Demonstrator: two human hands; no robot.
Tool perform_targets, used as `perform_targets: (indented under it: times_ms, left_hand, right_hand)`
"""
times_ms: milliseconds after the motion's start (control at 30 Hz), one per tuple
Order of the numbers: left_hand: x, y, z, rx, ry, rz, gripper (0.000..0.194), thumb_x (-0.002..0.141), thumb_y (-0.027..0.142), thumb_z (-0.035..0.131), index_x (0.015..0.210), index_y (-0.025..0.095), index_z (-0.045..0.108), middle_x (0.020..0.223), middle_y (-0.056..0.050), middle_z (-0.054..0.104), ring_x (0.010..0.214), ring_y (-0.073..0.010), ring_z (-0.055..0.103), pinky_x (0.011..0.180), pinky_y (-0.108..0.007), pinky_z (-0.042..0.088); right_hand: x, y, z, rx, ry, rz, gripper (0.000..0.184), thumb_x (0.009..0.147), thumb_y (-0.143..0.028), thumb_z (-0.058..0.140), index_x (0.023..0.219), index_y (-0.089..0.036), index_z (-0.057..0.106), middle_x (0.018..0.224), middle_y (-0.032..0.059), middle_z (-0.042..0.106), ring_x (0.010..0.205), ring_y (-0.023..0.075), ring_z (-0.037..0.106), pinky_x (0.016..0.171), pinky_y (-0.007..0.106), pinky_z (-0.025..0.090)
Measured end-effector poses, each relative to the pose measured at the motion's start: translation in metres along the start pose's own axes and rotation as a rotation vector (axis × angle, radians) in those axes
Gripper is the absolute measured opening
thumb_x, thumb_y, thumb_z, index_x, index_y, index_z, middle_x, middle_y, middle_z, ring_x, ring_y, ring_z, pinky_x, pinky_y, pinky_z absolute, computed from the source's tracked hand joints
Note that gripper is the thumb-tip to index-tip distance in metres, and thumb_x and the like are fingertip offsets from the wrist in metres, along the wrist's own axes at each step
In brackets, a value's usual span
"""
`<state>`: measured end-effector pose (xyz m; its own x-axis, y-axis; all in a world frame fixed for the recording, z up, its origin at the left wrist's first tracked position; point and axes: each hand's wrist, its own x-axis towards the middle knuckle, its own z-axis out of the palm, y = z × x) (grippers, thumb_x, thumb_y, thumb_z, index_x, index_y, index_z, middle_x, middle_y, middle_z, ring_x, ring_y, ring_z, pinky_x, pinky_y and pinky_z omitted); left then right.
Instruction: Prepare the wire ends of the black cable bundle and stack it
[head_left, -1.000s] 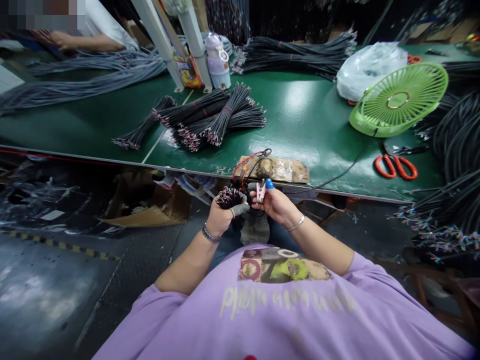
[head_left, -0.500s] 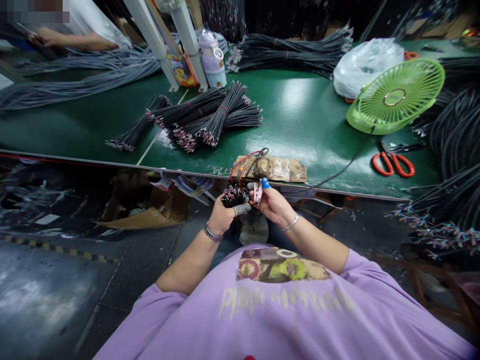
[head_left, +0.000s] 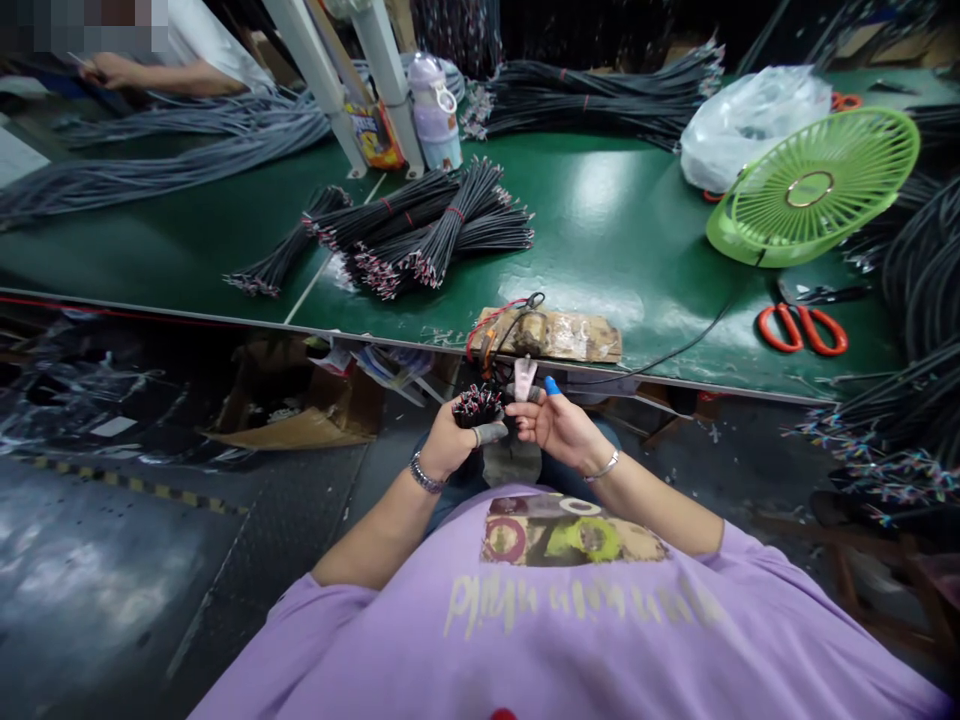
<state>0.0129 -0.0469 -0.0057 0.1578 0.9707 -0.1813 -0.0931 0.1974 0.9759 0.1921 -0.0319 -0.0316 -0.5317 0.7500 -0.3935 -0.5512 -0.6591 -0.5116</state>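
Observation:
My left hand [head_left: 450,440] is closed round a bundle of short black cables [head_left: 478,404] whose stripped red and white ends point up. A grey cot covers its thumb. My right hand [head_left: 556,425], with a blue cot on the forefinger, pinches a pale clip [head_left: 524,377] right beside the bundle's ends. Both hands are held just below the front edge of the green table [head_left: 600,240]. A brown block with red and black leads [head_left: 551,336] lies on the table edge just above them.
Tied black cable bundles [head_left: 420,228] lie mid-table. A green fan [head_left: 814,190], red scissors [head_left: 801,329], a plastic bag [head_left: 754,115] and cable heaps [head_left: 915,340] are at the right. A bottle [head_left: 439,110] stands by white posts. Another person's arm [head_left: 150,72] works at the far left.
Both hands have dropped slightly lower and toward me, away from the brown block. The right hand still holds the clip beside the bundle's ends.

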Motion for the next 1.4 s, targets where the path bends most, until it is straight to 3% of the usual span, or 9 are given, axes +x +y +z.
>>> perform_targets:
  times_ms: [133, 300, 467, 600, 767, 967, 1067, 1267, 1400]
  left_hand:
    - [-0.001, -0.003, -0.001, -0.038, -0.016, -0.081, 0.026, 0.057, 0.024, 0.080, 0.073, 0.011, 0.065, 0.064, -0.001, 0.064, 0.054, -0.0114, 0.057, 0.050, -0.024, 0.049]
    - [-0.003, -0.005, 0.001, -0.033, -0.051, -0.117, 0.029, 0.055, 0.025, 0.080, 0.076, 0.011, 0.066, 0.070, -0.003, 0.066, 0.057, -0.0130, 0.059, 0.048, -0.024, 0.050]
    - [-0.003, -0.006, 0.004, 0.005, -0.146, -0.145, 0.043, 0.052, 0.024, 0.082, 0.090, 0.012, 0.068, 0.078, -0.004, 0.069, 0.063, -0.0159, 0.061, 0.050, -0.026, 0.052]
    - [-0.003, -0.007, 0.003, 0.009, -0.188, -0.131, 0.041, 0.054, 0.024, 0.082, 0.090, 0.012, 0.068, 0.079, -0.004, 0.069, 0.063, -0.0150, 0.061, 0.051, -0.024, 0.051]
    - [-0.003, -0.008, 0.001, -0.070, -0.094, -0.095, 0.029, 0.060, 0.029, 0.079, 0.080, 0.012, 0.067, 0.072, -0.002, 0.066, 0.058, -0.0123, 0.059, 0.051, -0.024, 0.052]
    - [-0.003, -0.006, 0.001, -0.036, 0.018, -0.059, 0.027, 0.057, 0.026, 0.080, 0.073, 0.011, 0.064, 0.067, 0.000, 0.063, 0.057, -0.0107, 0.057, 0.050, -0.022, 0.051]
    - [-0.003, -0.003, 0.000, -0.001, -0.039, -0.083, 0.028, 0.055, 0.024, 0.081, 0.073, 0.011, 0.065, 0.067, -0.001, 0.064, 0.057, -0.0113, 0.058, 0.050, -0.022, 0.051]
    - [-0.005, -0.001, -0.001, 0.004, -0.151, -0.175, 0.039, 0.055, 0.026, 0.081, 0.088, 0.013, 0.066, 0.074, -0.004, 0.068, 0.058, -0.0167, 0.063, 0.046, -0.025, 0.051]
    - [-0.005, -0.002, 0.000, 0.033, -0.149, -0.169, 0.041, 0.054, 0.026, 0.081, 0.090, 0.013, 0.066, 0.077, -0.004, 0.069, 0.059, -0.0169, 0.063, 0.047, -0.026, 0.052]
  right_hand:
    - [-0.007, 0.010, -0.005, -0.074, -0.005, 0.070, 0.045, 0.086, -0.056, 0.048, 0.077, -0.013, 0.062, 0.077, 0.0071, 0.070, 0.055, 0.0089, 0.057, 0.055, 0.021, 0.048]
    - [-0.010, 0.013, 0.003, -0.241, 0.028, -0.087, 0.034, 0.066, -0.042, 0.075, 0.082, -0.017, 0.057, 0.069, -0.0005, 0.066, 0.049, 0.0068, 0.051, 0.052, 0.022, 0.045]
    - [-0.008, 0.007, 0.018, -0.534, 0.104, -0.199, 0.038, 0.055, -0.034, 0.081, 0.079, -0.015, 0.057, 0.057, -0.0067, 0.052, 0.046, 0.0049, 0.041, 0.044, 0.019, 0.032]
    - [-0.007, 0.006, 0.020, -0.652, 0.148, -0.248, 0.035, 0.057, -0.038, 0.078, 0.070, -0.015, 0.055, 0.053, -0.0070, 0.048, 0.046, 0.0059, 0.039, 0.045, 0.021, 0.031]
    - [-0.011, 0.009, 0.016, -0.638, 0.151, -0.291, 0.033, 0.059, -0.039, 0.077, 0.072, -0.015, 0.058, 0.059, -0.0047, 0.054, 0.051, 0.0066, 0.043, 0.049, 0.021, 0.035]
    - [-0.022, 0.014, 0.017, -0.577, -0.008, -0.299, 0.032, 0.058, -0.035, 0.079, 0.077, -0.018, 0.060, 0.067, -0.0024, 0.062, 0.060, 0.0107, 0.055, 0.062, 0.026, 0.046]
    - [-0.024, 0.012, 0.014, -0.605, -0.086, -0.252, 0.027, 0.061, -0.033, 0.077, 0.078, -0.018, 0.062, 0.071, -0.0005, 0.064, 0.063, 0.0118, 0.057, 0.066, 0.027, 0.048]
    - [-0.010, 0.005, 0.012, -0.671, 0.109, -0.300, 0.028, 0.063, -0.035, 0.075, 0.076, -0.016, 0.059, 0.060, -0.0045, 0.054, 0.050, 0.0069, 0.044, 0.048, 0.020, 0.037]
    - [-0.002, 0.008, 0.019, -0.687, 0.124, -0.316, 0.033, 0.059, -0.036, 0.077, 0.074, -0.016, 0.056, 0.056, -0.0068, 0.048, 0.049, 0.0055, 0.038, 0.045, 0.019, 0.030]
